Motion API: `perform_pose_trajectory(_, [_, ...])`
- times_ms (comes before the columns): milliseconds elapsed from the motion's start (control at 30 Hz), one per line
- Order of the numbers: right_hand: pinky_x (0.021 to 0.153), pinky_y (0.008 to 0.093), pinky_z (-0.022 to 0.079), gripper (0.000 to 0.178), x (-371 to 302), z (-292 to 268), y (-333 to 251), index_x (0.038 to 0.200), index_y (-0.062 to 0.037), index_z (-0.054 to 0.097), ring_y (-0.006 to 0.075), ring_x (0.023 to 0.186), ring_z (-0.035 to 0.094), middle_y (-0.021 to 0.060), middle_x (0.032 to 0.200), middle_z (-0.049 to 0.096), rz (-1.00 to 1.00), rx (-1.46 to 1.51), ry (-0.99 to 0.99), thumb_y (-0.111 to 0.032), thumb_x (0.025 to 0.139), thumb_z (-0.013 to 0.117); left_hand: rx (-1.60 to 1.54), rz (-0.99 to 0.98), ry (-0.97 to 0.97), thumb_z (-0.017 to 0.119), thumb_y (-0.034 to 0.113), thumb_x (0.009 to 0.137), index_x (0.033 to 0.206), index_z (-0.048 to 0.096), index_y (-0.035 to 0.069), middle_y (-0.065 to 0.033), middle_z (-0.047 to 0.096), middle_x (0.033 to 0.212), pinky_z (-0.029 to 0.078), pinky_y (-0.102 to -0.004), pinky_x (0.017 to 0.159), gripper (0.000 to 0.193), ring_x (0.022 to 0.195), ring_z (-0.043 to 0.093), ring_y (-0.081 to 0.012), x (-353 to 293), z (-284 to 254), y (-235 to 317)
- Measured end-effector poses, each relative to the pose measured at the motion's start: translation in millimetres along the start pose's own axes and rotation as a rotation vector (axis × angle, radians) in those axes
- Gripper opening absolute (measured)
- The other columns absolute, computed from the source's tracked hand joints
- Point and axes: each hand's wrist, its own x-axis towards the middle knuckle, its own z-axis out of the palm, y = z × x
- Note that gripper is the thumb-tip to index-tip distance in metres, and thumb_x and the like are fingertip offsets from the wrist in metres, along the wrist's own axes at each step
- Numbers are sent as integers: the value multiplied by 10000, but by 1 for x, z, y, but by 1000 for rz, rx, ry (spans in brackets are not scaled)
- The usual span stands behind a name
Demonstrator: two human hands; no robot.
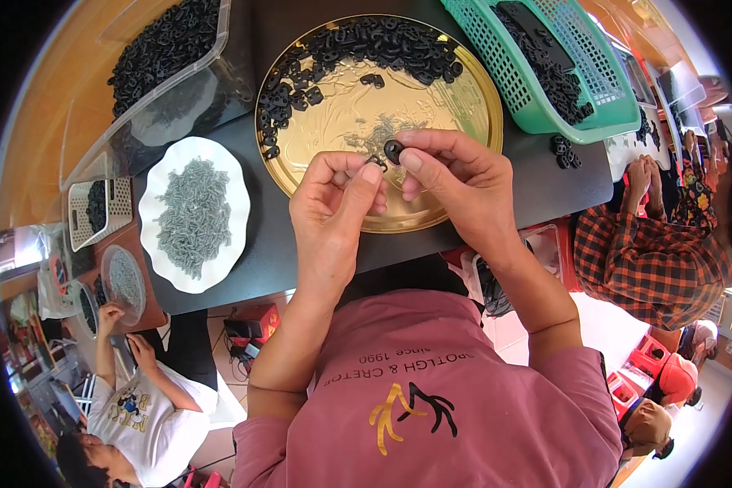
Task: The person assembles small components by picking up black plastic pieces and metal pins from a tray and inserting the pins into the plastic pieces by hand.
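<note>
My right hand [455,183] pinches a small black ring-shaped part [394,150] between thumb and forefinger, above the near half of a round gold tray [472,122]. My left hand [333,203] is right beside it, its fingertips closed on a tiny dark metal piece [376,161] that touches the black part. Several more black parts [358,49] lie heaped along the tray's far rim. The tray rests on a dark table [260,252].
A white scalloped plate [159,244] holds grey metal clips [193,215] on the left. A clear bin [203,73] of black parts stands at the far left, a teal basket [537,106] of them at the far right. Other people sit at both sides.
</note>
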Motion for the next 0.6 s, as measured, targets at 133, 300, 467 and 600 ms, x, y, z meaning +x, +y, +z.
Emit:
perform_pose_trajectory(133, [653, 213, 507, 211, 1, -2, 0, 1083, 30, 650, 86, 698, 609, 61, 906, 669, -4, -7, 17, -23, 880, 645, -3, -5, 7, 605, 68, 918, 972, 559, -4, -41, 603, 799, 458, -217, 647, 101, 688, 543, -78, -1, 1, 1])
perform_pose_trajectory(300, [652, 213, 507, 217, -1, -1, -1, 1092, 36, 639, 87, 705, 608, 64, 917, 667, 0, -31, 6, -25, 884, 641, 18, -6, 17, 596, 74, 921, 973, 558, -2, -48, 602, 786, 457, -227, 637, 100, 679, 550, -91, -1, 1, 0])
perform_pose_trajectory(467, [646, 190, 472, 190, 0, 3, 1, 1062, 25, 648, 60, 710, 567, 26, 866, 649, -18, -27, 24, -46, 887, 643, 9, -7, 27, 589, 81, 922, 977, 556, 0, -54, 600, 773, 455, -236, 625, 103, 670, 559, -105, -1, 3, 0])
perform_pose_trajectory(600, [643, 191, 474, 189, -1, 2, 4, 1063, 26, 648, 60, 713, 568, 29, 890, 649, -50, -26, 17, -32, 883, 644, -5, -24, 35, 591, 82, 919, 981, 552, -6, -57, 600, 772, 458, -241, 627, 114, 673, 565, -111, -1, 3, 1])
